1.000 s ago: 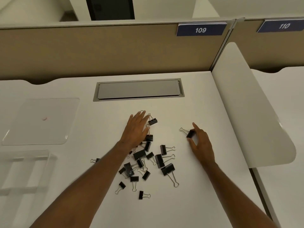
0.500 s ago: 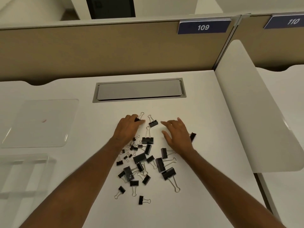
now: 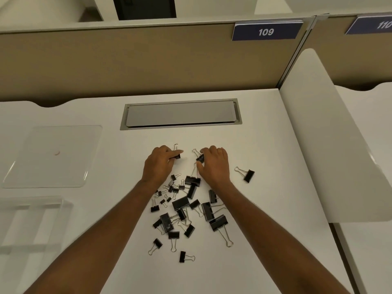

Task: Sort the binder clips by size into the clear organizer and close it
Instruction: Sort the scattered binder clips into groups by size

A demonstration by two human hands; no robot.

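a: clear organizer (image 3: 31, 221) is sitting empty at far left, its lid (image 3: 53, 155) lying off behind it

b: left hand (image 3: 158, 164) is pinching a binder clip (image 3: 177, 155), right hand (image 3: 214, 164) curling round another clip (image 3: 200, 158); the pile (image 3: 186, 209) is waiting between the arms, sorting barely starting

Black binder clips (image 3: 186, 209) lie scattered right of the open clear organizer (image 3: 31, 221).

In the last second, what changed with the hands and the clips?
The right hand let go of the lone clip at the right, crossed left to the pile and pinches a clip. The left hand curled onto another clip. The organizer and lid stayed.
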